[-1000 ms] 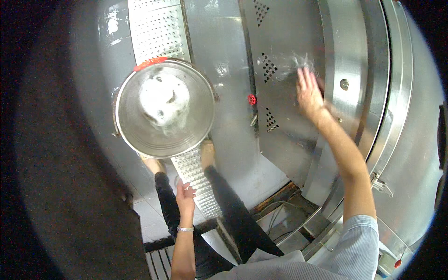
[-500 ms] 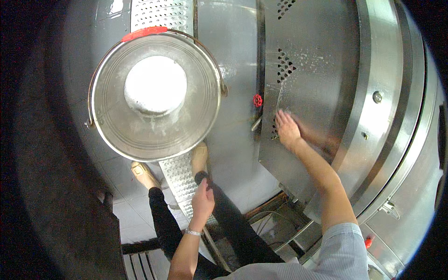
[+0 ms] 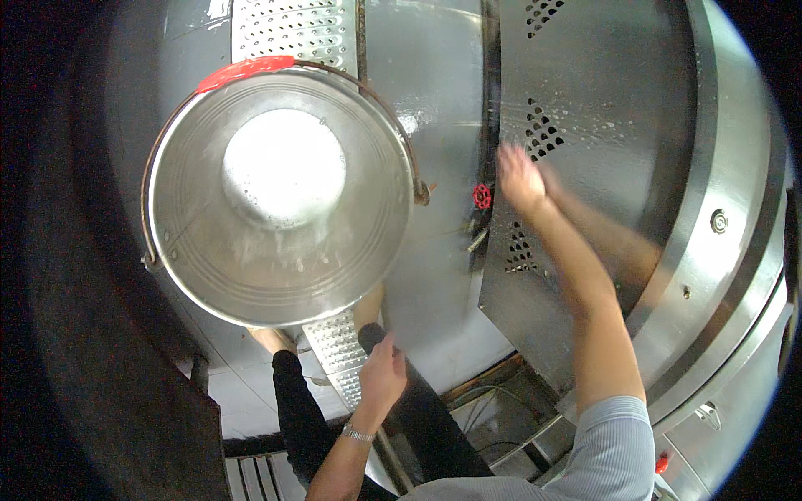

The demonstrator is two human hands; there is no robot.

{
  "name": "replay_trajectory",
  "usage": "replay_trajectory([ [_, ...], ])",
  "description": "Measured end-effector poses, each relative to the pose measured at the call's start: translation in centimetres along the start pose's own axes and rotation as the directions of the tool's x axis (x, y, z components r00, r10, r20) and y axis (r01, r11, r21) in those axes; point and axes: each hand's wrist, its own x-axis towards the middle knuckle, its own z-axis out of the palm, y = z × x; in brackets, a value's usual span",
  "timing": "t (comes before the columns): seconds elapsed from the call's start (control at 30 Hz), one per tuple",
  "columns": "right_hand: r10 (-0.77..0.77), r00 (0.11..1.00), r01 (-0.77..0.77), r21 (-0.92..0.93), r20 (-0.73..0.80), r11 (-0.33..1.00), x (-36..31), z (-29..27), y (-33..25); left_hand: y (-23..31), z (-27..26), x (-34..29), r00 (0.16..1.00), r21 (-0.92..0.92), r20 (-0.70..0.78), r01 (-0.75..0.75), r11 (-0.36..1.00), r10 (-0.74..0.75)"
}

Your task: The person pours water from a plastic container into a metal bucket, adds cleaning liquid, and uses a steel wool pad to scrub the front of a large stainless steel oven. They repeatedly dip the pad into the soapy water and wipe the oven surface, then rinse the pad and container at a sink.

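My right hand reaches up along the left edge of a wet, perforated stainless-steel panel. Its fingers are stretched out, slightly smeared by motion, with nothing seen in them. Low in front of my body, my left hand hangs with its fingers loosely curled, and no object shows in it. Left of my right hand is a large metal bucket with a wire handle and red grip. White, bubbly contents lie at its bottom. What bears the bucket is hidden.
A red valve wheel sits beside the panel's left edge. A perforated metal strip runs along the floor past my feet. Pipes and cables lie below the panel. A curved steel housing stands at the right.
My right hand has moved upward along the panel, from the lower holes toward the middle ones. The bucket appears larger, and the view has shifted slightly. My left hand keeps nearly the same pose.
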Motion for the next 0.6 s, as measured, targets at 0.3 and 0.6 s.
replay_trajectory([
  [0.3,-0.215,0.929,0.217,0.027,0.303,0.976,-0.2,-3.4,-4.2,-1.5,0.8,-0.5,0.997,-0.016,-0.024,0.073,0.997,-0.074],
  [0.6,0.201,0.976,-0.189,-0.134,0.087,0.973,8.6,-10.6,9.8,-0.5,-0.9,0.5,0.995,-0.046,-0.044,0.091,0.995,-0.093],
])
